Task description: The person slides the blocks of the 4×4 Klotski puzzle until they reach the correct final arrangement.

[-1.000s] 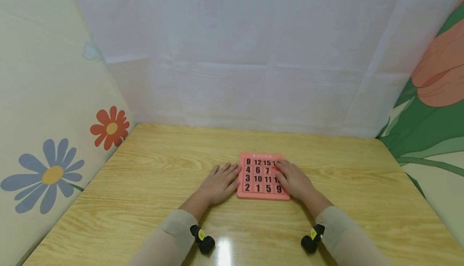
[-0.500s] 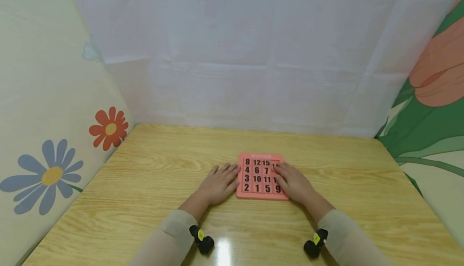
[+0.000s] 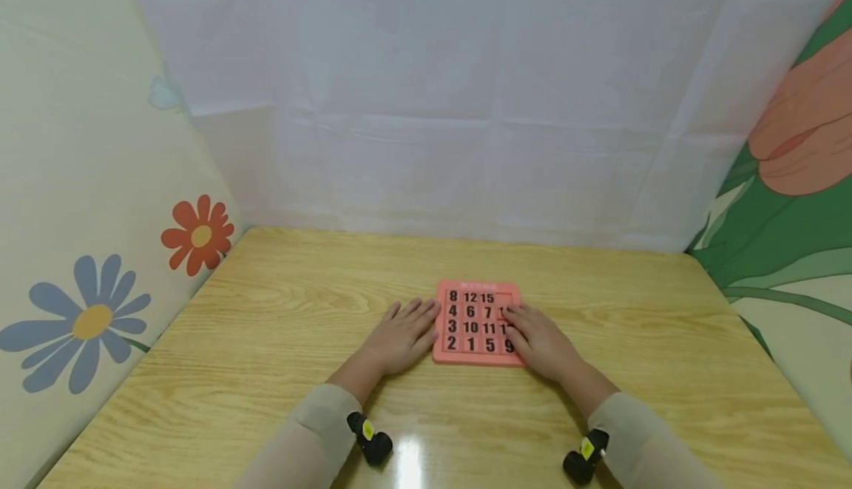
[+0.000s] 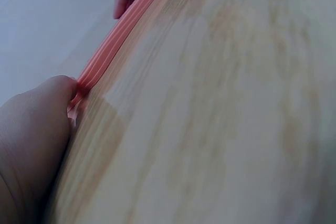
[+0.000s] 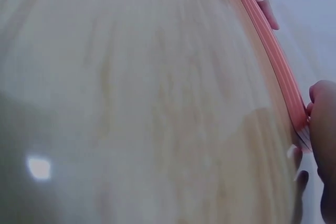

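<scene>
A pink sliding number puzzle [image 3: 471, 335] lies flat on the wooden table, its black numbers facing up. My left hand [image 3: 398, 337] rests palm down on its left, fingers stretched out and touching the left edge. On the other side, my right hand [image 3: 542, 342] reaches over the right column, fingertips on the tile [image 3: 503, 312] beside the 7. That tile's number is partly covered, as is the one below it. The gap in the grid sits at the top right corner, beside the 15. Both wrist views show the puzzle's pink side edge [image 4: 118, 35] with a thumb close to it.
Bare wooden table [image 3: 319, 274] surrounds the puzzle. A white cloth [image 3: 399, 104] hangs behind it. Flower-printed panels [image 3: 93, 178] flank the table. A black wrist camera [image 3: 370, 441] is strapped at each sleeve.
My right fingers have drawn the tile in the right column down from the top row to the second row, leaving the gap at the top right corner. My left hand has stayed put.
</scene>
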Demonstrator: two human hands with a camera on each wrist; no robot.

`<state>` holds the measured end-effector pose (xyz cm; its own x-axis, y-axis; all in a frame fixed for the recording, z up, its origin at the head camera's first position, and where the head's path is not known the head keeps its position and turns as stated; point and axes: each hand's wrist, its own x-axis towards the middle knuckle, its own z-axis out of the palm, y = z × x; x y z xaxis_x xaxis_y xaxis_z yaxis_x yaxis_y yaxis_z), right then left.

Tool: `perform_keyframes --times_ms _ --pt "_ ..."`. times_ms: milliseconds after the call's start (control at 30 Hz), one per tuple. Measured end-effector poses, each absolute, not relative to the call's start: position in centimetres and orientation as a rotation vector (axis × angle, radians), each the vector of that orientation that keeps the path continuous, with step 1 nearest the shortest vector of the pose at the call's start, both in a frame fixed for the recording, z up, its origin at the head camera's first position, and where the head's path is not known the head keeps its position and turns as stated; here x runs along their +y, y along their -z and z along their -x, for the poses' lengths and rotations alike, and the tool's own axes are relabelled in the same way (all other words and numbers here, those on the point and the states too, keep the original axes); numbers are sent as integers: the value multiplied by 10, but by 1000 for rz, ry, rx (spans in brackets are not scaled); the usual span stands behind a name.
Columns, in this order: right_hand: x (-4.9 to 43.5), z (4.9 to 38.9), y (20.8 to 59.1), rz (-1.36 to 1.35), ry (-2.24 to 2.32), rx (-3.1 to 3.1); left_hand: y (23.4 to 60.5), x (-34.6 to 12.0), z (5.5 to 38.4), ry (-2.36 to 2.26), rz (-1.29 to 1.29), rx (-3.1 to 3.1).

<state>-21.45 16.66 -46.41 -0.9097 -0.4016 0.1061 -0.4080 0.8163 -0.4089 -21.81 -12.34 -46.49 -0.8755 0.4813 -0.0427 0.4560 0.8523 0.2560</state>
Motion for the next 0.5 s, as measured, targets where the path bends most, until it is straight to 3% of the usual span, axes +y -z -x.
perform_keyframes --times_ms 500 --pt "168 211 464 -683 -656 -2968 466 -122 219 -368 -739 2922"
